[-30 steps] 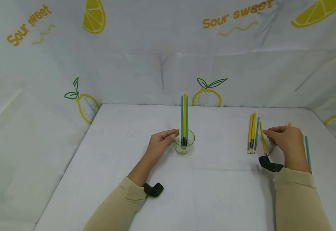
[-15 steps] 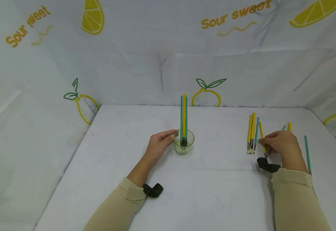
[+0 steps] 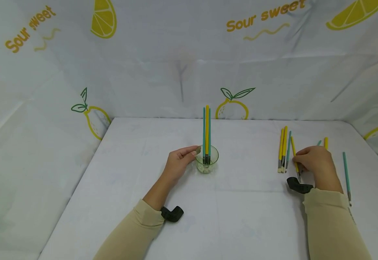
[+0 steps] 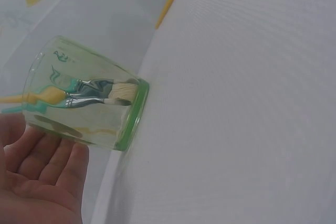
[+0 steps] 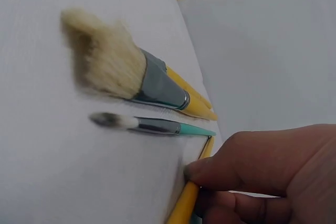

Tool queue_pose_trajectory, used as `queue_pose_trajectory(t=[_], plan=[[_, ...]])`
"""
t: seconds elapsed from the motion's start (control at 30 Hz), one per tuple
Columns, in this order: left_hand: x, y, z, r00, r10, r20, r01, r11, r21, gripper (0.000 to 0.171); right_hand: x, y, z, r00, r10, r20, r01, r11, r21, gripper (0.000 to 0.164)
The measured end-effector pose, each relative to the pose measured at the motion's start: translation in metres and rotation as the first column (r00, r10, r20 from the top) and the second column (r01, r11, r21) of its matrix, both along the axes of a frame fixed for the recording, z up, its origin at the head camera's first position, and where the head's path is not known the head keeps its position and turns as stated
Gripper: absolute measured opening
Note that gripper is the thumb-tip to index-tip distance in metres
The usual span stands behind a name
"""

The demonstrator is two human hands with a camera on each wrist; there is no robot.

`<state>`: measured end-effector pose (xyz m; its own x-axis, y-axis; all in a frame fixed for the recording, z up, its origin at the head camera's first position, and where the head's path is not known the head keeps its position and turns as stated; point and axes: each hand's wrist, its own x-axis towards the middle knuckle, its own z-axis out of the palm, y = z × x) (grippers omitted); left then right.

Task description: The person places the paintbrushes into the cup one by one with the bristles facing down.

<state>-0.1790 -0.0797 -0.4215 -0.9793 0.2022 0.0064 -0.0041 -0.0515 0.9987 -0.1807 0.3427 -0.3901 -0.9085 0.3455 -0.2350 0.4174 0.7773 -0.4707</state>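
A pale green glass cup (image 3: 207, 169) stands upright, with a yellow paintbrush (image 3: 207, 130) and two teal paintbrushes inside, bristles down. My left hand (image 3: 177, 164) holds the cup at its rim from the left; in the left wrist view one finger shows through the glass. At the right, my right hand (image 3: 317, 164) pinches a yellow paintbrush (image 5: 185, 203) by its handle between thumb and fingers. That brush lies low over the table, its bristle end partly hidden behind the wrist camera. Beside it lie two yellow brushes (image 5: 163, 85) and a teal brush (image 5: 157, 125).
Right of my right hand lie another yellow brush (image 3: 326, 143) and a teal brush (image 3: 346, 177). The tip of one more teal brush (image 3: 319, 143) shows behind the hand. A white cloth (image 3: 240, 216) covers the table, and a lemon-print sheet (image 3: 163, 72) hangs behind.
My right hand has moved slightly left and closed its fingertips on the yellow paintbrush. A teal brush tip has come into view behind it. The left hand and cup have stayed put.
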Motion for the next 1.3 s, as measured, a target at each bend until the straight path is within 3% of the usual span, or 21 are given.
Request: queue_pose_trajectory(t=[0.47,0.63,0.87,1.13,1.3], plan=[[0.000,0.001,0.000,1.000,-0.006,0.013,0.006,1.000,0.003,0.030,0.002,-0.007,-0.003,0.999,0.029,-0.016,-0.027,0.994,0.110,0.043],[0.001,0.001,0.000,1.000,-0.007,0.019,0.007,1.000,0.002,0.030,0.001,-0.008,-0.004,1.000,0.022,-0.020,-0.020,0.995,0.096,0.047],[0.002,0.001,0.001,1.000,-0.008,0.016,0.008,1.000,0.005,0.030,0.000,-0.008,0.002,0.998,-0.060,-0.006,0.060,0.998,-0.019,0.057],[0.000,0.000,0.000,1.000,-0.008,0.015,0.008,1.000,0.013,0.029,0.001,-0.015,0.015,0.988,-0.102,-0.113,0.074,0.971,-0.229,0.063],[0.000,0.000,-0.001,1.000,-0.004,0.013,0.004,1.000,0.008,0.030,0.002,-0.026,0.027,0.976,-0.106,-0.192,0.041,0.949,-0.312,0.068]])
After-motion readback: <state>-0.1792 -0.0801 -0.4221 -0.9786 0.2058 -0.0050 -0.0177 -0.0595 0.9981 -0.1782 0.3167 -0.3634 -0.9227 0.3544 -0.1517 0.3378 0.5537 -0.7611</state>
